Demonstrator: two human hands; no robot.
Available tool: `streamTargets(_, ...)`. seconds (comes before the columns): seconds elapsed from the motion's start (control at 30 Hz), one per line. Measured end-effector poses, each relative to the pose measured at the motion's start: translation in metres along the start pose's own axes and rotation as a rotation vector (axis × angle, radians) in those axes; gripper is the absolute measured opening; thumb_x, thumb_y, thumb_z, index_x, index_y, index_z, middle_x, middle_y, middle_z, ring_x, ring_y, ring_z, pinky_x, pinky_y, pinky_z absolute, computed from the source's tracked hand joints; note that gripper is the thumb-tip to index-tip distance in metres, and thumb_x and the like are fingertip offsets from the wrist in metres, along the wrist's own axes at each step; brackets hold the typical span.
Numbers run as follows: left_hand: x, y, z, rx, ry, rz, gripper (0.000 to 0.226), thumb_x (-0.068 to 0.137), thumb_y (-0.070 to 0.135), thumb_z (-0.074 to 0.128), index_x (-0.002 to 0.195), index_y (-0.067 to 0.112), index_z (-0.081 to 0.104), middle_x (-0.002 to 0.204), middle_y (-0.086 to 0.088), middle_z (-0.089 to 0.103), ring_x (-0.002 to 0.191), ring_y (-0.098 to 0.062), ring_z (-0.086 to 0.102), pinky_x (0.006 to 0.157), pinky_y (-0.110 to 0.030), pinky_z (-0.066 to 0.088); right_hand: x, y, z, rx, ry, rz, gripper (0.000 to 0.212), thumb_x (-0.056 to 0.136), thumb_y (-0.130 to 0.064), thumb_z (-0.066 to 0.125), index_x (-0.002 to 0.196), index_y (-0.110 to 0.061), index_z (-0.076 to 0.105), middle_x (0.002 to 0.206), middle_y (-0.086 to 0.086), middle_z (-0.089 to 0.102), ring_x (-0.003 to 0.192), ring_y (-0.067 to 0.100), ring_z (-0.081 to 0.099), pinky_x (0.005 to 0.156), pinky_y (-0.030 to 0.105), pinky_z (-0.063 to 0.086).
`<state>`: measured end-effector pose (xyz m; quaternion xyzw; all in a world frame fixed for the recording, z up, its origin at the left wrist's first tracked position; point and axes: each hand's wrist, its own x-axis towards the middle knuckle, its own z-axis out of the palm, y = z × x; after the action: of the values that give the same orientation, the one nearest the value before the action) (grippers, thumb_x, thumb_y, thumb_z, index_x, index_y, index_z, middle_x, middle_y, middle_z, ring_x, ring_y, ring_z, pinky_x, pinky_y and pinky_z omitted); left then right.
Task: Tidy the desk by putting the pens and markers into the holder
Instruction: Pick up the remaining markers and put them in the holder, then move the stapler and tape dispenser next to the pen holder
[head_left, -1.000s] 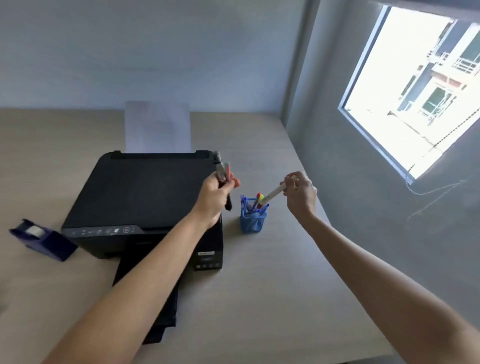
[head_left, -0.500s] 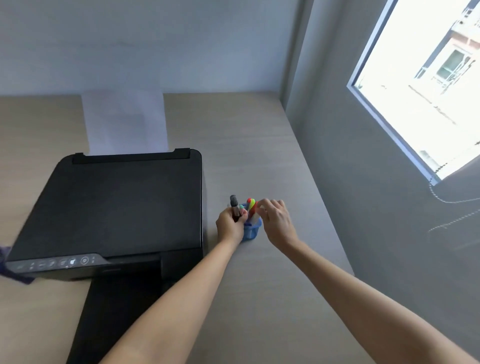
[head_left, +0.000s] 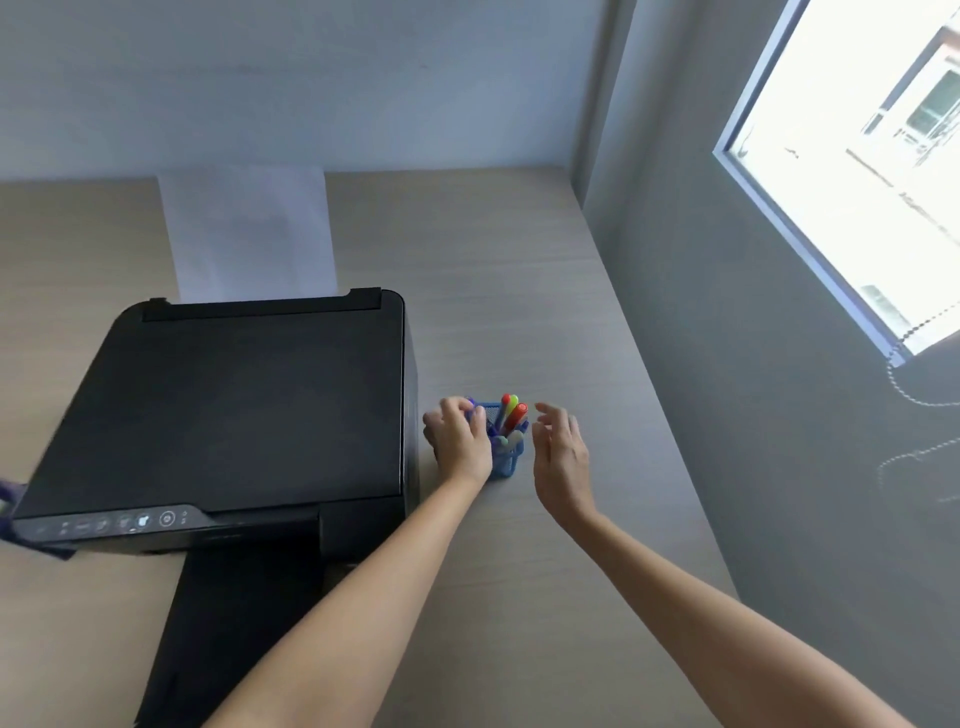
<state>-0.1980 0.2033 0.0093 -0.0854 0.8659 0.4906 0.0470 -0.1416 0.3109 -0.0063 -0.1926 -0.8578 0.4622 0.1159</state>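
Note:
A small blue mesh pen holder (head_left: 508, 464) stands on the desk just right of the printer. Several pens and markers (head_left: 513, 413) with red, green and orange caps stick up out of it. My left hand (head_left: 458, 441) is against the holder's left side, with its fingers curled over the top rim; no marker shows in it. A short gap to the holder's right, my right hand (head_left: 562, 457) hovers with fingers spread and holds nothing.
A black printer (head_left: 234, 405) with a white sheet (head_left: 249, 234) in its rear feed fills the left of the desk (head_left: 493, 260). A blue tape dispenser (head_left: 6, 501) peeks out at the left edge. A grey wall (head_left: 727, 415) with a window borders the desk's right side.
The black marker from my left hand and the white pen from my right hand are now in the holder. My right hand has opened and drawn back to the right.

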Motion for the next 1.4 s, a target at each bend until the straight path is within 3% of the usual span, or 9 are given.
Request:
streamTargets(0.13, -0.016, 0.016, -0.006, -0.396, -0.137, -0.45, 0.062, 0.097, 0.054, 0.019, 0.143, 0.015, 0.032, 0.151, -0.013, 0.031, 0.137, -0.029, 0.034, 0.11, -0.043, 0.03, 0.007, 0.005, 0.004, 0.123, -0.122, 0.293, 0.033, 0.101, -0.028, 0.036, 0.12, -0.017, 0.061, 0.112, 0.012, 0.068, 0.097, 0.027, 0.066, 0.091, 0.047, 0.054)
streamTargets(0.27, -0.015, 0.024, -0.009, -0.694, -0.268, -0.567, 0.073, 0.097, 0.054, 0.0, 0.09, 0.019, 0.064, 0.085, -0.006, 0.071, 0.075, -0.012, 0.065, 0.096, -0.035, 0.033, 0.015, 0.002, 0.01, 0.093, -0.219, 0.331, 0.035, 0.095, -0.019, 0.036, 0.077, -0.026, 0.065, 0.072, 0.004, 0.064, 0.074, 0.031, 0.061, 0.076, 0.04, 0.056)
streamTargets(0.43, 0.016, 0.024, -0.004, -0.725, -0.244, -0.578, 0.069, 0.097, 0.055, 0.005, 0.088, 0.021, 0.064, 0.122, -0.013, 0.065, 0.112, -0.028, 0.06, 0.111, -0.041, 0.038, 0.036, -0.02, 0.018, 0.037, -0.249, 0.321, 0.039, 0.093, -0.01, 0.036, 0.065, -0.026, 0.057, 0.064, 0.003, 0.055, 0.06, 0.018, 0.045, 0.056, 0.029, 0.036)
streamTargets(0.7, 0.046, 0.029, -0.004, -0.61, -0.194, -0.572, 0.068, 0.099, 0.05, 0.01, 0.133, 0.009, 0.052, 0.138, -0.011, 0.054, 0.129, -0.026, 0.048, 0.113, -0.039, 0.027, 0.063, -0.028, 0.024, 0.036, -0.28, 0.325, 0.038, 0.093, -0.007, 0.034, 0.07, -0.022, 0.06, 0.069, 0.004, 0.056, 0.07, 0.022, 0.047, 0.06, 0.03, 0.038)
streamTargets(0.87, 0.045, 0.058, -0.033, -0.5, -0.196, -0.49, 0.064, 0.095, 0.052, 0.019, 0.143, 0.015, 0.04, 0.15, -0.012, 0.04, 0.133, -0.028, 0.043, 0.11, -0.038, 0.03, 0.071, -0.052, 0.005, 0.023, -0.067, 0.274, 0.037, 0.1, -0.014, 0.035, 0.128, -0.008, 0.059, 0.121, 0.018, 0.064, 0.113, 0.034, 0.056, 0.096, 0.036, 0.044)
streamTargets(0.97, 0.038, 0.088, -0.075, -0.516, -0.245, -0.341, 0.054, 0.101, 0.038, 0.025, 0.147, 0.012, 0.03, 0.157, -0.007, 0.029, 0.143, -0.023, 0.03, 0.116, -0.037, 0.022, 0.077, -0.089, -0.006, 0.014, 0.033, 0.148, 0.037, 0.098, -0.014, 0.035, 0.125, -0.007, 0.06, 0.115, 0.021, 0.066, 0.11, 0.035, 0.057, 0.093, 0.035, 0.043)
streamTargets(1.1, 0.033, 0.099, -0.165, -0.518, -0.235, -0.065, 0.046, 0.094, 0.039, 0.039, 0.129, 0.013, 0.052, 0.137, -0.009, 0.052, 0.121, -0.019, 0.048, 0.107, -0.039, 0.034, 0.072, -0.157, 0.009, -0.027, 0.026, -0.054, 0.035, 0.094, -0.016, 0.041, 0.116, -0.009, 0.067, 0.102, 0.02, 0.072, 0.098, 0.037, 0.064, 0.092, 0.04, 0.049)
streamTargets(1.27, 0.022, 0.025, -0.314, -0.469, 0.004, 0.027, 0.037, 0.097, 0.032, 0.045, 0.123, 0.009, 0.059, 0.121, -0.006, 0.064, 0.108, -0.017, 0.061, 0.094, -0.033, 0.045, 0.028, -0.246, 0.092, -0.041, -0.168, -0.209, 0.028, 0.093, -0.013, 0.048, 0.11, -0.011, 0.069, 0.104, 0.015, 0.072, 0.098, 0.032, 0.063, 0.083, 0.032, 0.045)
streamTargets(1.4, 0.007, -0.082, -0.412, -0.219, 0.251, -0.098, 0.033, 0.096, 0.028, 0.05, 0.121, 0.009, 0.06, 0.12, -0.008, 0.065, 0.109, -0.021, 0.06, 0.089, -0.031, 0.045, -0.023, -0.303, 0.173, -0.004, -0.328, -0.297, 0.027, 0.094, -0.013, 0.049, 0.112, -0.011, 0.068, 0.105, 0.01, 0.071, 0.087, 0.018, 0.059, 0.078, 0.025, 0.044)
